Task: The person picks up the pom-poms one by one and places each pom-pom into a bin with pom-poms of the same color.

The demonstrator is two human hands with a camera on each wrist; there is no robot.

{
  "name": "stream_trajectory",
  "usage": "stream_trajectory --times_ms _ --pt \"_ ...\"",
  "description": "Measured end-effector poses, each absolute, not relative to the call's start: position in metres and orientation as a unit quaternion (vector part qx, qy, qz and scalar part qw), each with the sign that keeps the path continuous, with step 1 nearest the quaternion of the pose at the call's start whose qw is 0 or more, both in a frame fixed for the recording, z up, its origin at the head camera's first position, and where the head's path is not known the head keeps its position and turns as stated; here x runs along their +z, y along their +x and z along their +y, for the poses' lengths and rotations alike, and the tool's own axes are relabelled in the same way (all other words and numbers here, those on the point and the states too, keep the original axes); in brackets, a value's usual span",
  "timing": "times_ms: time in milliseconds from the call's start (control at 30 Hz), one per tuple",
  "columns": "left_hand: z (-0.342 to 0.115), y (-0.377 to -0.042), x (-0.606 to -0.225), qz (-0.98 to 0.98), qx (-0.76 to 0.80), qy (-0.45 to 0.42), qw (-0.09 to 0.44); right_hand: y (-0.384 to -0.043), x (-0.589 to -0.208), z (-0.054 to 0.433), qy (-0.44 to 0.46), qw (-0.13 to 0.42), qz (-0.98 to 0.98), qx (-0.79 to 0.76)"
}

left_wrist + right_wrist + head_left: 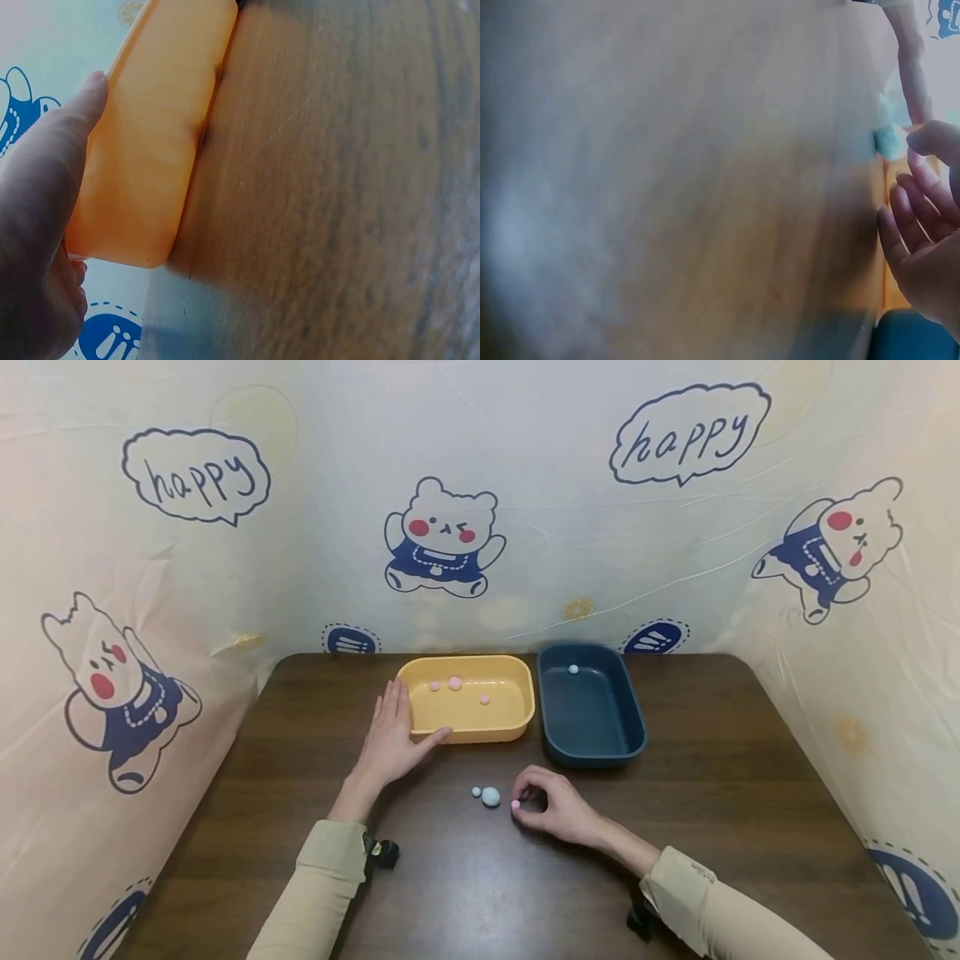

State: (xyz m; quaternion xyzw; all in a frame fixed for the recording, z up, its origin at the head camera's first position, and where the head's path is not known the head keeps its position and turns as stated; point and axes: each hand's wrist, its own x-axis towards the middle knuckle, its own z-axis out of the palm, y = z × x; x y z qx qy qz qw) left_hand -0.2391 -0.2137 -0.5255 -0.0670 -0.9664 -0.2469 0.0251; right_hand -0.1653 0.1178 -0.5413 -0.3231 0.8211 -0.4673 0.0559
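My left hand (pixel 388 739) rests against the left end of a yellow tray (pixel 472 737), fingers straight along that end and thumb reaching over the near rim. In the left wrist view the thumb (pixel 82 112) lies along the top edge of the tray's wall (pixel 150 150). My right hand (pixel 558 810) pinches a small pink ball (pixel 515 805) between thumb and forefinger, low over the table. Just left of it lie a larger light blue ball (pixel 491 797) and a smaller light blue ball (pixel 476 792).
Inside the yellow tray lie three pink balls, one of them a larger pink ball (pixel 455 683). A dark blue tray (pixel 592 760) stands to its right, with one light blue ball (pixel 573 669) inside. Behind the brown table (pixel 712 760) hangs a printed curtain (pixel 555 552).
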Motion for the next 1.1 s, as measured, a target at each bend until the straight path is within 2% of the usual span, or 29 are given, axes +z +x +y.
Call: stream_trajectory --times_ms 500,867,1100 --pt "-0.213 -0.24 -0.525 -0.966 -0.247 -0.067 0.024 -0.175 -0.502 0.13 -0.272 0.053 0.832 -0.481" --pt "-0.214 -0.239 -0.526 -0.967 -0.245 -0.069 0.024 -0.181 -0.485 0.133 -0.273 0.027 0.831 -0.483" --pt "-0.214 -0.239 -0.526 -0.967 -0.243 -0.066 0.023 -0.192 -0.479 0.134 -0.282 -0.01 0.827 -0.487"
